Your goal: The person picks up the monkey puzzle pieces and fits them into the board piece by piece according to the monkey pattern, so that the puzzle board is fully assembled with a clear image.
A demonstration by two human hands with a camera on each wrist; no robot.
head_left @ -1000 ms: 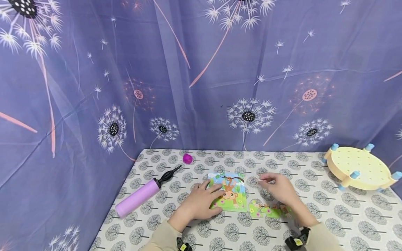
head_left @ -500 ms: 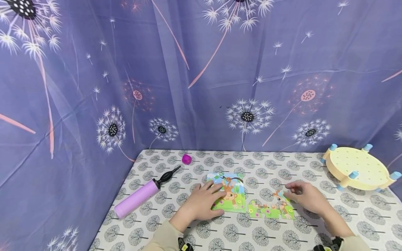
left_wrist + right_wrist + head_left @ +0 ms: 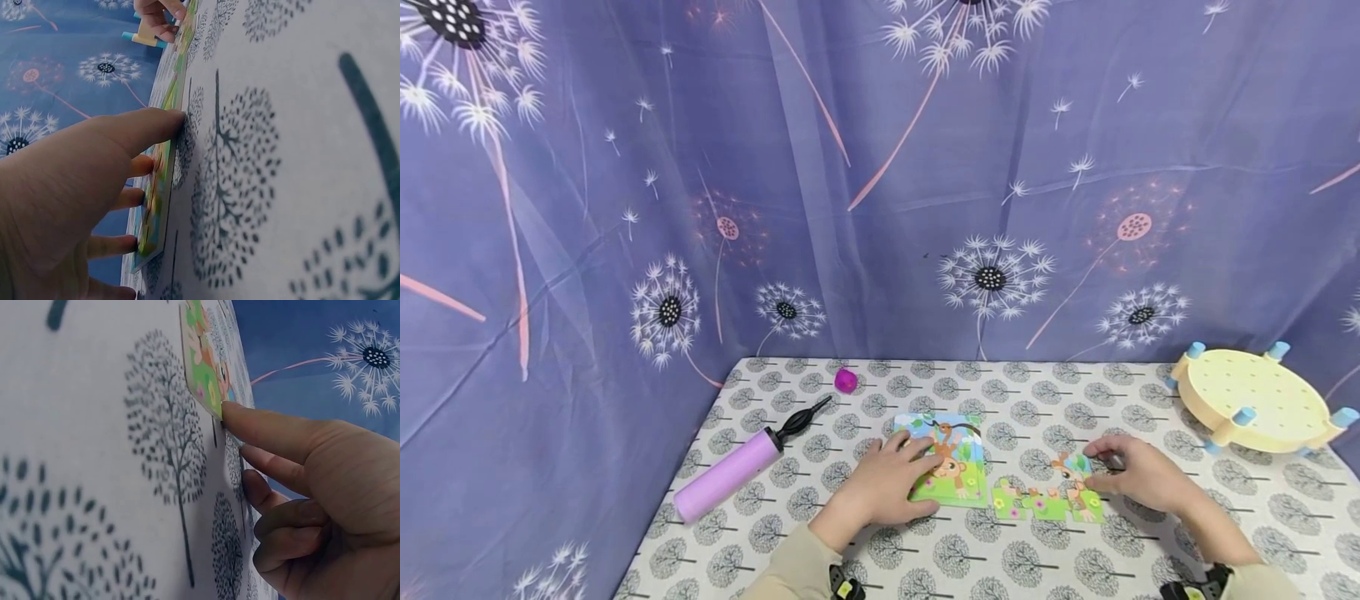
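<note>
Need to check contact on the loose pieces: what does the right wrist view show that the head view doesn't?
Only the right wrist view shows a fingertip touching the edge of the loose puzzle strip. Only the head view shows the left hand resting on the monkey puzzle board, the purple pump, the pink ball and the yellow peg stand. Both show the right hand at the strip on the tree-print tablecloth.

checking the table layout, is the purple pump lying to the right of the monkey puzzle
No, in the head view the purple pump lies left of the monkey puzzle, beyond the left hand resting on it.
</note>
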